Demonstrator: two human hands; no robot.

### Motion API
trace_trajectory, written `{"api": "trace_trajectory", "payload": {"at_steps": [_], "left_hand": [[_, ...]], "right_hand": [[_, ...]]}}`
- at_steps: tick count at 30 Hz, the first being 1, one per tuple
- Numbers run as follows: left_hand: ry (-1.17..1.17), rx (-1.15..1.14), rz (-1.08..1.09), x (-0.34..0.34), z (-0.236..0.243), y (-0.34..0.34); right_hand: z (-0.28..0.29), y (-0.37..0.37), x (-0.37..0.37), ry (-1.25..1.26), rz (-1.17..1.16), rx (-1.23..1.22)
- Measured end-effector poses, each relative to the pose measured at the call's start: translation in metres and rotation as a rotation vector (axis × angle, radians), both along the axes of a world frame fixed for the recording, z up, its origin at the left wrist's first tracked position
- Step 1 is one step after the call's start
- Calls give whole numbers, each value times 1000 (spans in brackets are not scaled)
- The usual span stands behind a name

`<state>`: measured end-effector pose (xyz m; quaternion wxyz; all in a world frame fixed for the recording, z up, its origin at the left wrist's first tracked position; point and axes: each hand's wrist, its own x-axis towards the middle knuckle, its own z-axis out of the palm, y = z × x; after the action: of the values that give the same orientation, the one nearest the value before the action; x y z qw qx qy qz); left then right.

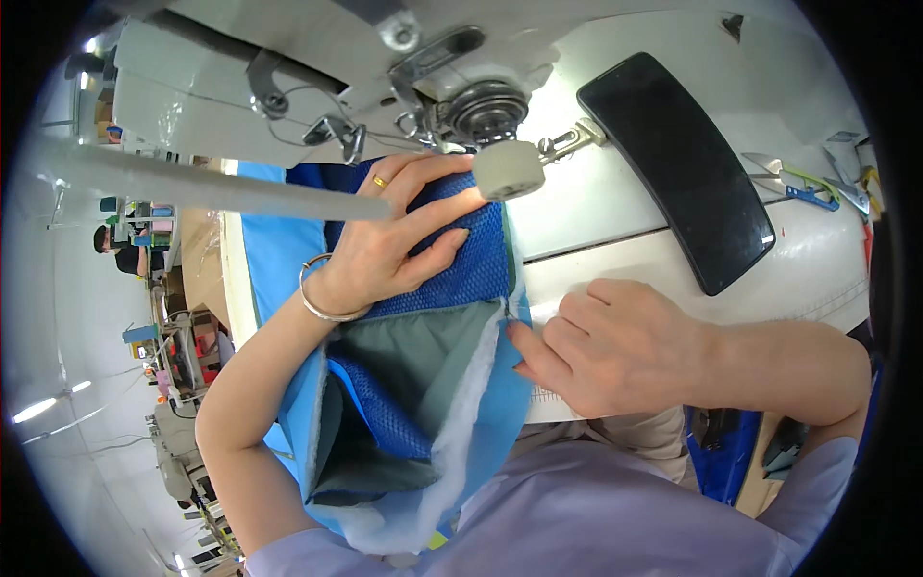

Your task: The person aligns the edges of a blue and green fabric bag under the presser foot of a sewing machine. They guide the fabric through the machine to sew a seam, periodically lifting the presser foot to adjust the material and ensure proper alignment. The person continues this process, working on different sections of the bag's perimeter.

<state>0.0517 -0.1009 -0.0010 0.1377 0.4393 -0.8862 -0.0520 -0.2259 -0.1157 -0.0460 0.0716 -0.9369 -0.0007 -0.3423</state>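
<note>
My left hand (404, 231), with a ring and a bangle, lies with fingers apart on blue mesh (457, 274) of a partly sewn fabric piece (505, 404). Its fingertips are beside a white roller (508, 170) under the sewing machine head (486, 106). The piece has light-blue outer fabric, an open grey-lined pocket with a blue mesh panel inside, and a white padded edge. My right hand (606, 351) has curled fingers closed on the piece's right edge, just below the seam where mesh meets lining; how much they grip is partly hidden.
A black phone-like slab (673, 168) lies on the white machine bed (577, 250), with scissors and small tools (808, 188) to its right. A white bar (240, 192) crosses the upper left. A co-worker (130, 255), shelves and other machines (183, 452) are in the background at left.
</note>
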Motion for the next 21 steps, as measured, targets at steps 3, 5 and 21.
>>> {"api": "trace_trajectory", "payload": {"at_steps": [3, 5, 21], "left_hand": [[-27, 36, 7, -1, 6, 3], [-64, 58, -44, -6, 14, 9], [44, 35, -22, -27, 8, 62]], "right_hand": [[1, -1, -2, 62, 51, -7], [1, -1, 0, 17, 49, -12], [8, -8, 4, -7, -12, -66]]}}
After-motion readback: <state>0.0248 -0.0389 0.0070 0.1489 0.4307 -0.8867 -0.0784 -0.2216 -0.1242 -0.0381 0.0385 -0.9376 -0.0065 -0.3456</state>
